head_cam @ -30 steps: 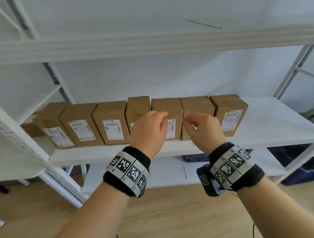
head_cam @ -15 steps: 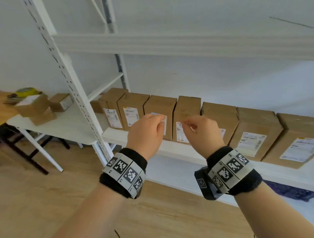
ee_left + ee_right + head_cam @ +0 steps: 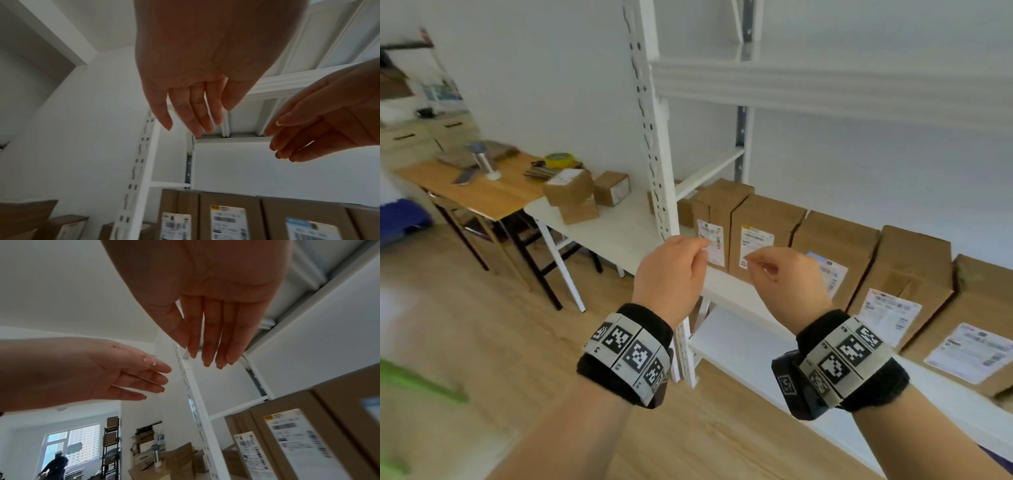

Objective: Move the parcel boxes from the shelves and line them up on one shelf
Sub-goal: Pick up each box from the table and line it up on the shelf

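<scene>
Several brown parcel boxes (image 3: 828, 246) with white labels stand side by side in a row on the white shelf (image 3: 732, 291), running off to the right. Three more boxes (image 3: 569, 187) lie loose on a white table to the left of the rack. My left hand (image 3: 671, 274) and right hand (image 3: 791, 281) hover side by side in front of the row's left end, touching nothing. In the left wrist view the left hand's fingers (image 3: 195, 116) hang relaxed and empty. In the right wrist view the right hand's fingers (image 3: 209, 344) are equally loose and empty.
A perforated white upright post (image 3: 657, 192) of the rack stands just behind my left hand. An upper shelf (image 3: 825, 89) spans overhead and a lower shelf (image 3: 739, 342) lies below. A wooden table (image 3: 482, 192) with tape and small items stands at the far left.
The view has swung left, so the box row now sits to the right and the table with loose boxes has come into sight. Both hands stay raised and empty.
</scene>
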A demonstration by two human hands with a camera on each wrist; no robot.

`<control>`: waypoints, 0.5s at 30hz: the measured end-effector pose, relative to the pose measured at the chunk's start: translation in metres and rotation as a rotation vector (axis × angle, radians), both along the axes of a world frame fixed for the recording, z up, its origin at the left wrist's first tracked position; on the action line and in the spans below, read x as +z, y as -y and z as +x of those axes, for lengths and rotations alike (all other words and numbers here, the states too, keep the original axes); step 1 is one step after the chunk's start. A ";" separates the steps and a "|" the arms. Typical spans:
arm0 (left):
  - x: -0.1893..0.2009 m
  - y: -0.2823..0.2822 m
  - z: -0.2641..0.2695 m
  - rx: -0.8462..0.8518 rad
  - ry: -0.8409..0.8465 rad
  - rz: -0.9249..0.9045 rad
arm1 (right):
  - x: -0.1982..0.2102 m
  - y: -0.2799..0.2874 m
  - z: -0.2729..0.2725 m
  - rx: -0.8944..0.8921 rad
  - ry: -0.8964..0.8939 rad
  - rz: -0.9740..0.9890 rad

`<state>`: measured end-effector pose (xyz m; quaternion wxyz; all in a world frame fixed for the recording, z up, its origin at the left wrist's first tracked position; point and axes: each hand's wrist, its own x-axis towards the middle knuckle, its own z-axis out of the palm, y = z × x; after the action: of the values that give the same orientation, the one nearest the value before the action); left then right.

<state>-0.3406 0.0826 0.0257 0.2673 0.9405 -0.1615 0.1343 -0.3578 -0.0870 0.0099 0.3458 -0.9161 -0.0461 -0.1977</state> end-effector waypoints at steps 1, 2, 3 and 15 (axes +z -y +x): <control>0.000 -0.014 0.011 0.006 0.003 -0.007 | 0.000 -0.015 0.012 0.011 0.006 -0.005; 0.000 -0.029 0.022 0.010 0.008 -0.011 | 0.001 -0.031 0.025 0.022 0.008 -0.007; 0.000 -0.046 0.033 0.014 0.011 -0.012 | 0.002 -0.049 0.038 0.033 0.009 -0.006; 0.000 -0.224 0.167 0.022 0.010 0.062 | -0.002 -0.235 0.171 0.047 -0.021 0.056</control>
<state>-0.1737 0.3065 0.0258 0.2357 0.9493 -0.1565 0.1369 -0.1865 0.1480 0.0080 0.3764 -0.9067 -0.0583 -0.1813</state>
